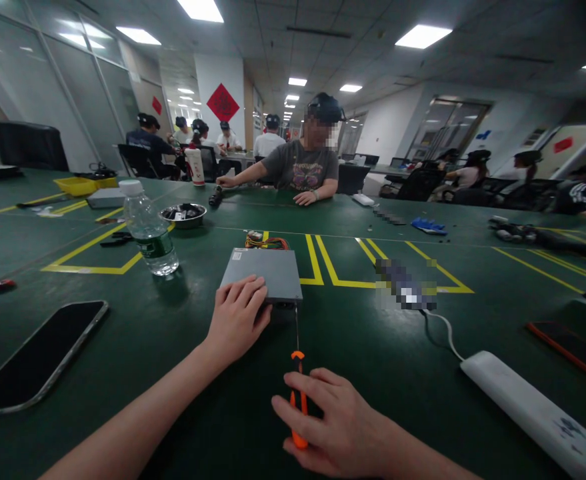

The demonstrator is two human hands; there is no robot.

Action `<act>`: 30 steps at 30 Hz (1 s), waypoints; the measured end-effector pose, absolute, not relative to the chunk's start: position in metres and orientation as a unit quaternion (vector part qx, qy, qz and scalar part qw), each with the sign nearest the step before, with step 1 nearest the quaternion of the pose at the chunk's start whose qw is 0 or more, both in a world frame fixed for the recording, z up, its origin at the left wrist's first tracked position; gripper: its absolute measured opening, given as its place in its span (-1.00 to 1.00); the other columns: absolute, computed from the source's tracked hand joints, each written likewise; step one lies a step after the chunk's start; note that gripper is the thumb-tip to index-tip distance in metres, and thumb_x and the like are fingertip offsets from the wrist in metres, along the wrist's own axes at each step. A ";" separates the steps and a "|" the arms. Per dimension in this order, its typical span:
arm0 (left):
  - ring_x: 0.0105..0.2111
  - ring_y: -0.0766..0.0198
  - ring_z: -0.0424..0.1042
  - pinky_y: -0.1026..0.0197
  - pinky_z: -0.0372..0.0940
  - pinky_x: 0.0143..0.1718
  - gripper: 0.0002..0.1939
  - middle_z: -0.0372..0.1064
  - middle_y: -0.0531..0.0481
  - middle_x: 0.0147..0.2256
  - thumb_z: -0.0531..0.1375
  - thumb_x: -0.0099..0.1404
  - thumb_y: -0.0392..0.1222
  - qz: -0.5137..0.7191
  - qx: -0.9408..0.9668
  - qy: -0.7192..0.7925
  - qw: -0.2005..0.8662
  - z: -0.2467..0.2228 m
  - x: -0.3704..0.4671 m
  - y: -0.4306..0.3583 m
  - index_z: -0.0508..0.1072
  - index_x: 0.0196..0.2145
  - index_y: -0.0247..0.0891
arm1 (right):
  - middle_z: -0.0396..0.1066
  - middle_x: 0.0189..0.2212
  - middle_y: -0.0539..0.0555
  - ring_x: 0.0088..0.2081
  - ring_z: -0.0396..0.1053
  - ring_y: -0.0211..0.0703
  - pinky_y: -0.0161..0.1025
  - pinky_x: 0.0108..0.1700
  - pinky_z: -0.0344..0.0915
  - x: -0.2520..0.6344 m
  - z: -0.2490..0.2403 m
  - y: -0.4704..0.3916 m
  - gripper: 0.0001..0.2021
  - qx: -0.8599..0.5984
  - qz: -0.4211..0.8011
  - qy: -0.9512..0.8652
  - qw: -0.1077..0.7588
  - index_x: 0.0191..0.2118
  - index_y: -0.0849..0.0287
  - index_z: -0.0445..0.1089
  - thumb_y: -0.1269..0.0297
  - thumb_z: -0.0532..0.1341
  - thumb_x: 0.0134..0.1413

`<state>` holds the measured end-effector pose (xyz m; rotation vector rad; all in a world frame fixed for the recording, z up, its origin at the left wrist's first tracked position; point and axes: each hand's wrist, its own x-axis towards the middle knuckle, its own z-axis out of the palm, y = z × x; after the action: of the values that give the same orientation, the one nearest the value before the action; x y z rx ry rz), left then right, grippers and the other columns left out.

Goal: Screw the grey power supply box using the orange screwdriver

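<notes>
A grey metal computer power supply (277,270) lies flat on the green table in front of me, with a bundle of coloured wires (267,243) at its far side. My left hand (240,313) grips its near left corner, fingers over the top and thumb at the front edge. My right hand (327,417) holds an orange-handled screwdriver (297,357) between thumb and fingers. The screwdriver's shaft points away from me, and its tip meets the near right corner of the power supply. Whether the tip sits in a screw is too small to tell.
A water bottle (150,233) stands left, near a metal bowl (183,215) of dark parts. A phone (40,353) lies at the left. At the right are a white power strip (533,407) and its cable. Across the table sits a person (303,160) with one arm stretched out.
</notes>
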<state>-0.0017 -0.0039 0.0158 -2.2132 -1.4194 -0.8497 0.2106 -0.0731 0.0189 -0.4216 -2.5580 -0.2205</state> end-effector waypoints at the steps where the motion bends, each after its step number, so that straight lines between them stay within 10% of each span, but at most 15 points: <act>1: 0.03 0.09 0.23 -0.01 0.09 -0.06 -0.77 0.32 -0.08 -0.02 0.05 0.25 -0.19 -0.302 -0.787 -0.504 0.189 0.016 -0.002 -0.004 0.31 -0.13 -0.21 | 0.41 -0.23 0.22 -0.42 0.38 -0.21 -0.21 -0.38 0.30 0.211 0.020 -0.074 -0.72 -0.154 -0.086 -0.948 0.266 -0.12 0.23 0.31 0.18 0.04 0.15; 24: 0.03 0.08 0.23 -0.01 0.09 -0.05 -0.76 0.32 -0.08 -0.01 0.05 0.24 -0.21 -0.314 -0.785 -0.503 0.178 0.018 -0.002 -0.005 0.32 -0.12 -0.19 | 0.39 -0.16 0.30 -0.19 0.39 -0.10 -0.19 -0.23 0.33 0.215 0.016 -0.075 -0.65 -0.174 -0.092 -0.946 0.257 -0.08 0.24 0.27 0.07 0.04 0.16; 30: 0.04 0.09 0.22 -0.01 0.09 -0.03 -0.77 0.31 -0.07 -0.01 0.07 0.23 -0.21 -0.313 -0.785 -0.507 0.170 0.020 -0.002 -0.007 0.32 -0.14 -0.18 | 0.42 -0.29 0.24 -0.44 0.37 -0.22 -0.26 -0.37 0.31 0.214 0.013 -0.071 -0.70 -0.134 -0.132 -0.930 0.315 -0.28 0.31 0.31 0.11 0.20 0.04</act>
<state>-0.0016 -0.0071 0.0203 -2.2301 -1.4417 -0.8905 0.2139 -0.0708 0.0135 -0.3535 -2.4519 -0.3481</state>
